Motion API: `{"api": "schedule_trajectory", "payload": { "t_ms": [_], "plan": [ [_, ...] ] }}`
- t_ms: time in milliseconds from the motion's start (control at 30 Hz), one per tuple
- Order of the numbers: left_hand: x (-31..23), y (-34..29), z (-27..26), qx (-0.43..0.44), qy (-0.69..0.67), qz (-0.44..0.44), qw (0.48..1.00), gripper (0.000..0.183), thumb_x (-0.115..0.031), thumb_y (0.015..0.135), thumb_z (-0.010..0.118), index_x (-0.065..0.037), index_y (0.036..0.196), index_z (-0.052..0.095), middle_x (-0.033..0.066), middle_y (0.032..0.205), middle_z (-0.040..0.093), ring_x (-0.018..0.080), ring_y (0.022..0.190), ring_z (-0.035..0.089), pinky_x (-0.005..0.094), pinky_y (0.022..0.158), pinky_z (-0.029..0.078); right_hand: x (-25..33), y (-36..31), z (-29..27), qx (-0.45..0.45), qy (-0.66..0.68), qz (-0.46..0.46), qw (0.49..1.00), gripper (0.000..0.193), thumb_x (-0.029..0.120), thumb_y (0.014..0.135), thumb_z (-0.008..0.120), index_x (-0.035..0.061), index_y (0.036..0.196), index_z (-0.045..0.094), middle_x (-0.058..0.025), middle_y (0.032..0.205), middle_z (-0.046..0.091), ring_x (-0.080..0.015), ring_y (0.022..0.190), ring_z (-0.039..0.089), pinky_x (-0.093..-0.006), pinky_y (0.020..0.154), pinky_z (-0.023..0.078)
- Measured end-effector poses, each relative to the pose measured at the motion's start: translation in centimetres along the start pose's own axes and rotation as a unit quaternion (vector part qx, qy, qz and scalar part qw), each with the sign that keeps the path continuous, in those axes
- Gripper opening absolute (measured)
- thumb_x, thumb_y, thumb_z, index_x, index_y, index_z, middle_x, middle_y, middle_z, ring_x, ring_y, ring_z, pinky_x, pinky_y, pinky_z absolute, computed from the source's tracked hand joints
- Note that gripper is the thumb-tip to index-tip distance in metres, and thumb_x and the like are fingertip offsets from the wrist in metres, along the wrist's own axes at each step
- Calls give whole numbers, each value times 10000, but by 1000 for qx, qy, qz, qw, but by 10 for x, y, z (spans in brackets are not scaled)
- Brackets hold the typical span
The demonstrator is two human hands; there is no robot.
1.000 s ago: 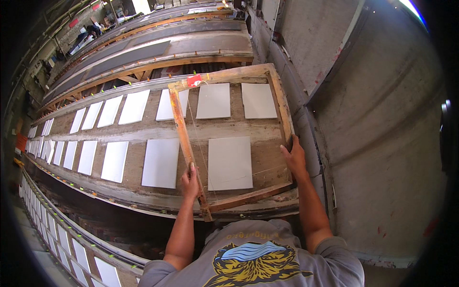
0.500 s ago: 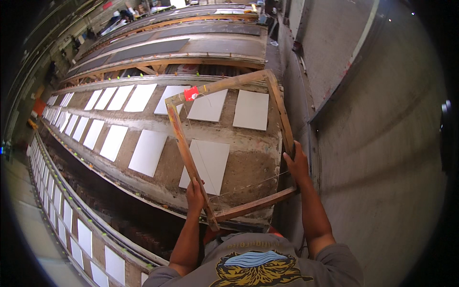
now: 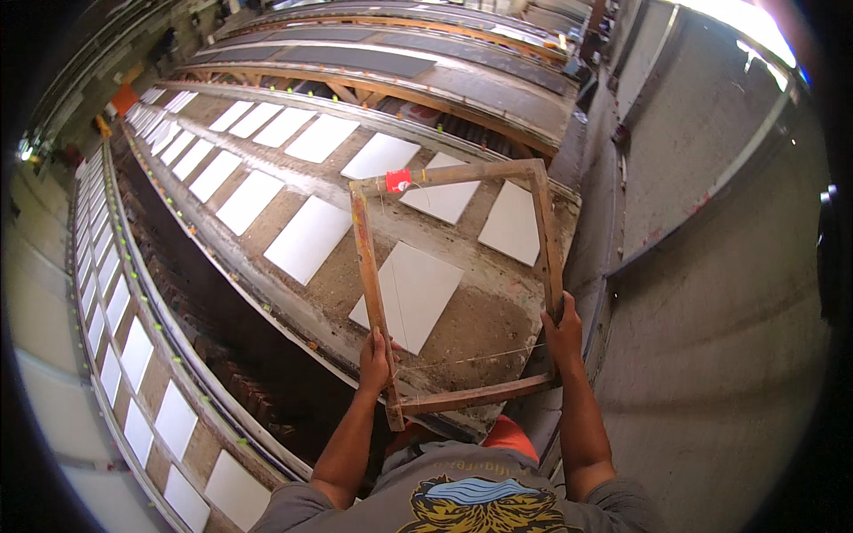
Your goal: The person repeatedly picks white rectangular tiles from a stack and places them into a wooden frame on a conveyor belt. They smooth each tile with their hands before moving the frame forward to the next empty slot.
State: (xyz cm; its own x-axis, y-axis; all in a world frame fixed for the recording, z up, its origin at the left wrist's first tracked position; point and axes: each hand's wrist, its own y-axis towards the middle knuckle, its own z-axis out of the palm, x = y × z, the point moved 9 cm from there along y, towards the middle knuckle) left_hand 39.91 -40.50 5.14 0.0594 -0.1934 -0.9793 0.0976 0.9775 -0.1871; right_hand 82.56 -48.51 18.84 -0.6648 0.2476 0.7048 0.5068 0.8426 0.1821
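Gripping a wooden frame [image 3: 453, 289] at its two long rails, both hands are seen from above. The left hand [image 3: 374, 360] is closed around the left rail near its lower end; the right hand [image 3: 563, 330] is closed around the right rail, likewise low down. The frame is held in the air over the near end of a long dusty bed [image 3: 329, 275] on which white tiles [image 3: 306, 238] are laid in two rows. Thin strings are stretched across the frame, and a red tag [image 3: 398, 181] is fixed at its far left corner. One tile [image 3: 418, 293] is seen through the opening, tilted to the frame's edges; two further tiles lie under the far rail.

Compared with the picture half a second earlier, the frame is turned further clockwise against the bed and is drawn nearer the bed's right-hand end. A second earlier it lay nearly square over four tiles; now only one tile is framed whole. The grip of both hands is unchanged, each at the same place on its rail. The view itself is swung leftward, so that more of the lower bed [image 3: 133, 355] with its own row of tiles is shown at the left.

A grey concrete floor [image 3: 711, 311] is seen at the right. A grey printed shirt [image 3: 480, 493] fills the lower edge, with an orange object [image 3: 511, 437] just above it.
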Motion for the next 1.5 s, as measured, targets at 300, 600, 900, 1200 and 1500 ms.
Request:
{"api": "schedule_trajectory", "payload": {
  "t_ms": [300,600,900,1200,1500],
  "plan": [
    [22,-53,-23,-159,16,0,987,467,-466,1108,396,-45,1034,585,47,762,641,136,587,573,321,568,493,-17,48,62,75,12,-100,992,607,132,887,766,15,1402,468,-236,1048,679,-392,950,696,-468,800,535],
    [2,-107,-38,-257,16,-22,966,532,-536,1088,397,-41,1046,586,46,734,601,129,568,569,311,549,500,-4,53,114,155,22,-127,979,600,136,884,764,0,1394,478,-241,1066,678,-415,976,695,-483,801,532],
    [22,-135,-73,-302,-47,-33,952,574,-563,1080,398,-27,1117,599,45,752,608,119,610,582,296,548,492,56,46,146,213,18,-149,965,597,144,876,767,10,1389,492,-267,1166,674,-422,1073,680,-482,872,534],
    [46,-175,-70,-389,-97,-53,915,595,-568,1073,418,-3,1112,602,37,756,595,129,655,596,296,590,502,100,44,173,260,0,-202,944,661,148,889,758,-2,1456,451,-286,1274,634,-415,1207,621,-490,974,495],
    [32,-195,-30,-469,-85,-40,878,552,-549,1075,438,-25,1089,612,32,719,585,110,607,568,298,553,480,88,75,223,333,55,-269,902,653,194,919,737,21,1473,437,-288,1242,647,-449,1106,658,-499,921,521]
  ]
}}
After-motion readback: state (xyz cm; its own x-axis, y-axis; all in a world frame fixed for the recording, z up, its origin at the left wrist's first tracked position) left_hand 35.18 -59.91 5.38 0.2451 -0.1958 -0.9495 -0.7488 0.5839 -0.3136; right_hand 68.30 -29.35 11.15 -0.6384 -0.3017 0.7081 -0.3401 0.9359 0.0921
